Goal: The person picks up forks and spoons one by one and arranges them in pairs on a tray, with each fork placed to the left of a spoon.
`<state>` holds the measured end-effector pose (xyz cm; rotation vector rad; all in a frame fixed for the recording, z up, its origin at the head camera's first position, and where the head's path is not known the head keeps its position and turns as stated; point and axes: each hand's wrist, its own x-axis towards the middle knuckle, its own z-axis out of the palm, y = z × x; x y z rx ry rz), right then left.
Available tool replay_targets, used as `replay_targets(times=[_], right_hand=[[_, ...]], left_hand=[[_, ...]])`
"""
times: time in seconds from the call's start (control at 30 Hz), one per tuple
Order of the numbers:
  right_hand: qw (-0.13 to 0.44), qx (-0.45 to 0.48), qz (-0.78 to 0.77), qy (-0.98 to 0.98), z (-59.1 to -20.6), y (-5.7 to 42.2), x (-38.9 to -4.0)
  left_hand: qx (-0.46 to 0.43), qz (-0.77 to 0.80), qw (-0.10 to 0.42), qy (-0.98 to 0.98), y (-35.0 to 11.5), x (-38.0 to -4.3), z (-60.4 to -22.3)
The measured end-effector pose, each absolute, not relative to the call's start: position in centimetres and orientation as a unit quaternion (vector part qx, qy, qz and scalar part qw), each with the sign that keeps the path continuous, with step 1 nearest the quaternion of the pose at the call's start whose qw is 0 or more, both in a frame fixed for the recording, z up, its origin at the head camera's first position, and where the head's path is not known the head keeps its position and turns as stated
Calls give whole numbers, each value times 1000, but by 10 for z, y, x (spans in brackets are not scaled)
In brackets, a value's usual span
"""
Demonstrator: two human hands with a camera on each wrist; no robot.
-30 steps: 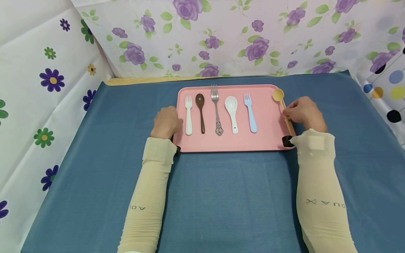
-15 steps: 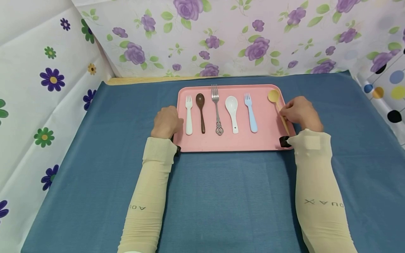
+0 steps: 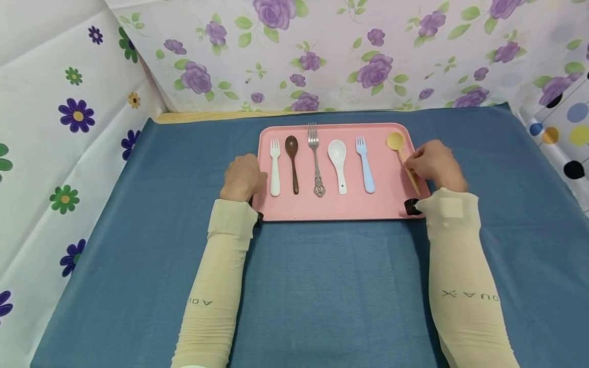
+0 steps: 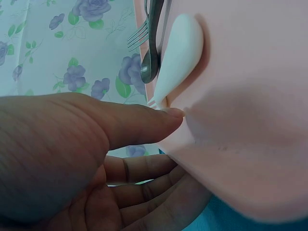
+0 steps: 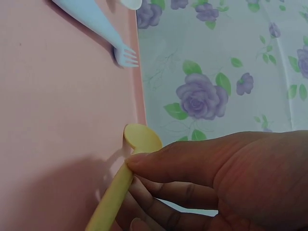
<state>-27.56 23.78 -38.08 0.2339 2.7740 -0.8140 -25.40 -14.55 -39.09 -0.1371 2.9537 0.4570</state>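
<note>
My right hand (image 3: pixel 434 164) pinches a yellow spoon (image 5: pixel 109 199) by its handle between thumb and fingers, at the right side of a pink tray (image 3: pixel 299 210). The spoon's bowl (image 3: pixel 394 140) points to the far edge, tilted left. At the tray's left edge my left hand (image 3: pixel 243 178) grips the rim, thumb (image 4: pixel 144 122) over the top and fingers at the outer side. Lined up on the tray from left to right are a white fork (image 3: pixel 274 171), a brown spoon (image 3: pixel 292 158), a silver fork (image 3: pixel 315 158), a white spoon (image 3: pixel 338 161) and a light blue fork (image 3: pixel 365 166).
A blue cloth (image 3: pixel 331 296) covers the table under the tray. Behind stands a sheet with purple roses (image 3: pixel 375 70); another sheet with daisies (image 3: pixel 76 116) borders the left. A dotted sheet (image 3: pixel 577 134) is on the right.
My right hand has shifted slightly left with the yellow spoon, bringing it from the tray's right rim inward over the tray. The left hand has stayed in place.
</note>
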Motion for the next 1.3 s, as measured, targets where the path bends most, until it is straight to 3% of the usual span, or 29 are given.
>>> replay_targets(times=[1.3], right_hand=[[97,77,-274,954,-388,228,-276]], left_hand=[[-45,158,77,983,-145,-253,-391]])
